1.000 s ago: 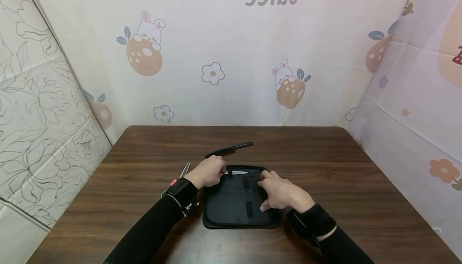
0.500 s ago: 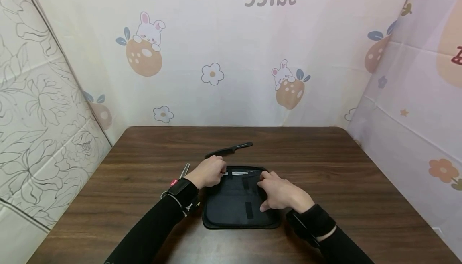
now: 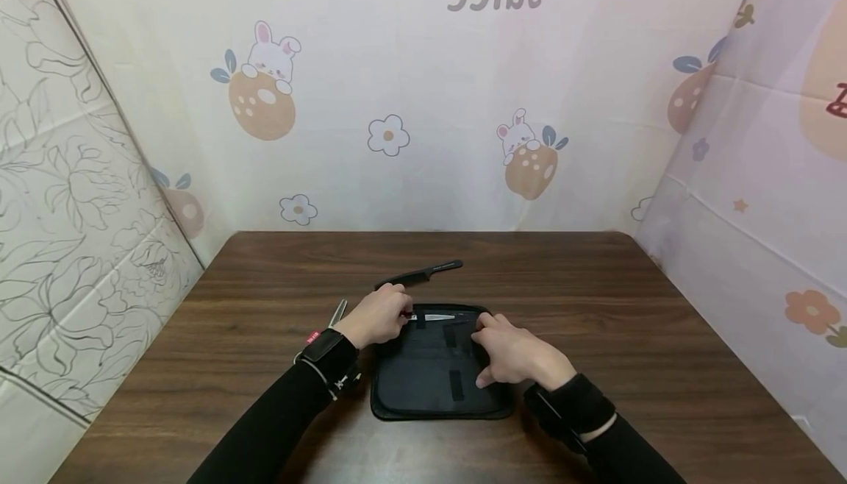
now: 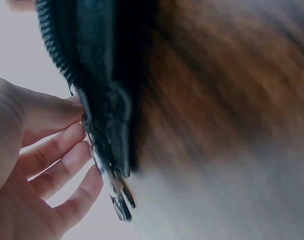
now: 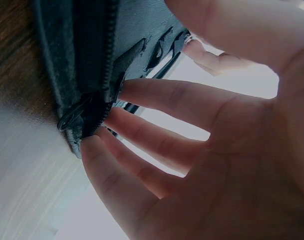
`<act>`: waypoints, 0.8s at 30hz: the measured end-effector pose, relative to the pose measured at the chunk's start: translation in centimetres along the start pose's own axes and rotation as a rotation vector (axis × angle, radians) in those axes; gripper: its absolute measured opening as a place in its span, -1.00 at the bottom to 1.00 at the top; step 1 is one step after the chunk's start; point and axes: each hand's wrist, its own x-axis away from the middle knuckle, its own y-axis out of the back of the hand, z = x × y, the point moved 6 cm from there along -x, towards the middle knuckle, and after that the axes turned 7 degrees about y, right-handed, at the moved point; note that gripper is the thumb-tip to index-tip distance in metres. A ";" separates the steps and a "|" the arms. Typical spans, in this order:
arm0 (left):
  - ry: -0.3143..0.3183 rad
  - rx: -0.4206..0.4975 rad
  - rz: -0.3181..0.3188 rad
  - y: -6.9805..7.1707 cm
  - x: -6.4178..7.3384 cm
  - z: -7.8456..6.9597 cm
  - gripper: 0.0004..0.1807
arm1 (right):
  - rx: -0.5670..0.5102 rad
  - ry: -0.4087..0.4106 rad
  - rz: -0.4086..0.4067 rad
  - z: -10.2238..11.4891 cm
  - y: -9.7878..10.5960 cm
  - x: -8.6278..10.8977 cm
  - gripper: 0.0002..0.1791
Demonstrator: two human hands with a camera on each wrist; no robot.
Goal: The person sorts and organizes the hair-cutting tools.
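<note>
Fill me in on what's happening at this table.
A person has both hands on a black zippered case lying on the wooden table. The left hand appears to pinch a silver tool at the case's far left corner; the right hand, fingers spread, touches its right side. A black comb lies beyond the case, and another metal tool lies to its left, partly hidden by the left arm.

The person, bare of left hand (image 3: 377, 316) and right hand (image 3: 517, 351), wears a black, close-fitting left sleeve (image 3: 254, 425) and a matching black right sleeve (image 3: 631, 449). A wide black left wrist strap (image 3: 329, 350) has a thin, pale, curved line (image 3: 315, 370) on its sleeve side (cord or trim, hard to tell); a similar broad black right wrist strap (image 3: 581, 404) pairs with it.
</note>
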 end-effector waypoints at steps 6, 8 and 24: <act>0.023 0.015 0.001 0.5 0.5 0.8 -0.90 | 0.003 -0.001 0.002 0.1 0.1 0.0 -0.27; 0.033 0.021 0.013 0.6 0.6 1.0 -0.90 | 0.003 -0.003 0.002 0.0 0.1 0.1 -0.27; 0.112 0.025 0.022 0.3 1.1 2.2 -0.86 | 0.000 -0.010 0.007 0.0 0.0 0.0 -0.27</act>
